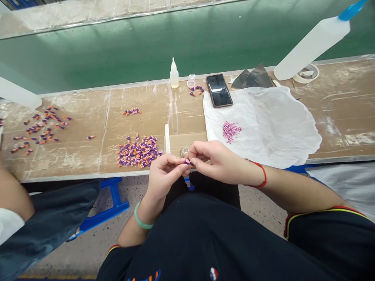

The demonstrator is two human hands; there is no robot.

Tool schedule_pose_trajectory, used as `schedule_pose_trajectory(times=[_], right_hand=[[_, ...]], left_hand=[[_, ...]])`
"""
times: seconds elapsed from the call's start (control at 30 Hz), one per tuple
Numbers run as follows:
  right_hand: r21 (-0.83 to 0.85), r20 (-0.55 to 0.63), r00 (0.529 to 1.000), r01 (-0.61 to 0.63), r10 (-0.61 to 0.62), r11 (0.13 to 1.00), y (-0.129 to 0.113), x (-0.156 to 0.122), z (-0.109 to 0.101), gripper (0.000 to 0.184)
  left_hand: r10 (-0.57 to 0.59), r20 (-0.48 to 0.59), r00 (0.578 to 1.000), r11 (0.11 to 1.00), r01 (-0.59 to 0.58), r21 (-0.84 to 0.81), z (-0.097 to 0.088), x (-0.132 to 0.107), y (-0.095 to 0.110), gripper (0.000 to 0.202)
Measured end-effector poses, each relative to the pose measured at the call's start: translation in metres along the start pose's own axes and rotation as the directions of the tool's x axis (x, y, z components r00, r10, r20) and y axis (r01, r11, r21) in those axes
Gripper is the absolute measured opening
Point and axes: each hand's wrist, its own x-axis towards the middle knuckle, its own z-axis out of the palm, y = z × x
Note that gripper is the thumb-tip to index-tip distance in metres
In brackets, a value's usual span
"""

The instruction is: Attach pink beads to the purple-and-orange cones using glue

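Observation:
My left hand (166,172) pinches a small purple piece (187,161) just off the table's front edge. My right hand (211,158) meets it from the right, its fingertips closed on the same piece or on something tiny that I cannot make out. A pile of small purple-and-orange pieces (138,151) lies on the table left of my hands. A little heap of pink beads (231,130) sits on a white sheet (272,125) to the right. A white stick (167,138) and a small clear cap (184,151) lie just beyond my fingers.
A glue bottle (174,74), a small clear jar (191,80) and a phone (219,90) stand at the back. More purple-orange pieces (41,128) are scattered far left. A big white bottle (313,42) leans at the right. Another person's arm (13,195) is at the left.

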Motion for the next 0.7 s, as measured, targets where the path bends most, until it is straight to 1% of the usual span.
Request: schedule_pose_trajectory(times=[0.2, 0.33, 0.43, 0.53, 0.63, 0.7], right_hand=[[-0.099, -0.033, 0.997, 0.068, -0.072, 0.993, -0.004, -0.002, 0.001, 0.011], [-0.126, -0.068, 0.991, 0.11, -0.119, 0.986, -0.006, -0.002, 0.002, 0.012], [-0.149, -0.095, 0.984, 0.135, -0.151, 0.98, -0.005, -0.002, 0.004, 0.013], [-0.176, -0.108, 0.983, 0.13, -0.15, 0.976, -0.003, -0.002, 0.006, 0.013], [-0.173, -0.114, 0.986, 0.102, -0.123, 0.98, 0.002, -0.003, 0.004, 0.01], [-0.128, -0.166, 0.981, 0.076, -0.097, 0.989, 0.007, -0.005, 0.0, 0.007]], left_hand=[[0.001, -0.022, 1.0, 1.0, -0.001, -0.024, 0.002, -0.001, -0.001, 0.026], [-0.004, -0.039, 0.999, 0.999, 0.002, -0.051, 0.005, -0.002, 0.001, 0.027], [-0.029, -0.038, 0.999, 0.999, 0.027, -0.045, 0.005, -0.002, 0.0, 0.029], [-0.047, -0.036, 0.998, 0.999, 0.046, -0.029, 0.004, -0.002, -0.002, 0.032], [-0.047, -0.021, 0.999, 0.999, 0.046, -0.02, 0.002, 0.0, -0.004, 0.033], [-0.053, -0.01, 0.999, 0.999, 0.053, 0.003, 0.0, 0.002, -0.002, 0.032]])
